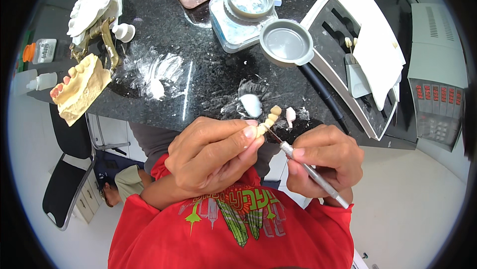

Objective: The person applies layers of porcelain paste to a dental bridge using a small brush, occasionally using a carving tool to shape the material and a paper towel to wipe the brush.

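My left hand (pixel 216 154) pinches one end of a dental bridge (pixel 271 119), a short row of cream tooth crowns, just past the counter's near edge. In my right hand (pixel 325 162) is a slim silver handpiece (pixel 318 177), held like a pen. Its thin tip meets or nearly meets the bridge close to my left fingertips; I cannot tell if they touch. Beyond my hands, a pale blue-white lump (pixel 251 105) lies on the dark counter. A small pinkish-white piece (pixel 290 116) sits right of the bridge.
White powder (pixel 158 73) is smeared across the black speckled counter (pixel 203 55). A plaster tooth model (pixel 82 89) on a brass articulator stands left. An opened jar (pixel 233 28) and its grey lid (pixel 286 42) are behind. A white case (pixel 365 115) and a control unit (pixel 437 80) occupy the right.
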Motion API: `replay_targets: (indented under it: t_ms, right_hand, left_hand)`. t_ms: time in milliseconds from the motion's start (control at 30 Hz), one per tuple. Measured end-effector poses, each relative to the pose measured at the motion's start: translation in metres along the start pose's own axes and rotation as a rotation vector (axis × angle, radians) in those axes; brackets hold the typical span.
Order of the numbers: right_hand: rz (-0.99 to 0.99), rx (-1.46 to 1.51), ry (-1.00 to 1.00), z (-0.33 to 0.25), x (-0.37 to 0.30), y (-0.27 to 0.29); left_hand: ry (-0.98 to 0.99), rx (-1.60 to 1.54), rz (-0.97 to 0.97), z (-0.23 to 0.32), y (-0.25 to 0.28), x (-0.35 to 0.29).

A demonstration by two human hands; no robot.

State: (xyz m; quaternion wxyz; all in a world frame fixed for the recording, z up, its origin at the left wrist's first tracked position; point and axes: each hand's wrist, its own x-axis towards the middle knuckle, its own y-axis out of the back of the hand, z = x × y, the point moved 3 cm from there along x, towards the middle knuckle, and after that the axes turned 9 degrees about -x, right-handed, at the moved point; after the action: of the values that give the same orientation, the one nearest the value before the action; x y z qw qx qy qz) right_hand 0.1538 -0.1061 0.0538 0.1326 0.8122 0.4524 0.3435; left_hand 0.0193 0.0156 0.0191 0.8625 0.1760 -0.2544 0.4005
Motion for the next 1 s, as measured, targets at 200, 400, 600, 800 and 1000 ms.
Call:
replay_targets:
  t_ms: [200,400,600,800,1000]
  right_hand:
    - [-0.01,0.021,-0.002,-0.0005,0.0001,-0.0012]
    - [-0.011,0.022,-0.007,-0.0013,0.0007,-0.0007]
    - [-0.003,0.04,-0.007,-0.0001,-0.0006,-0.0018]
    - [-0.002,0.04,-0.011,-0.0001,-0.001,-0.0012]
    - [-0.006,0.027,-0.01,-0.0003,-0.0007,-0.0016]
  left_hand:
    - [0.008,-0.007,0.007,-0.0003,0.0002,-0.0009]
    - [0.005,-0.001,-0.001,-0.0002,0.0005,-0.0007]
    - [0.001,0.008,0.0,-0.0001,0.0002,-0.0006]
    - [-0.008,0.015,0.005,-0.0005,-0.0006,-0.0013]
    - [-0.01,0.012,0.003,-0.0003,-0.0009,-0.0007]
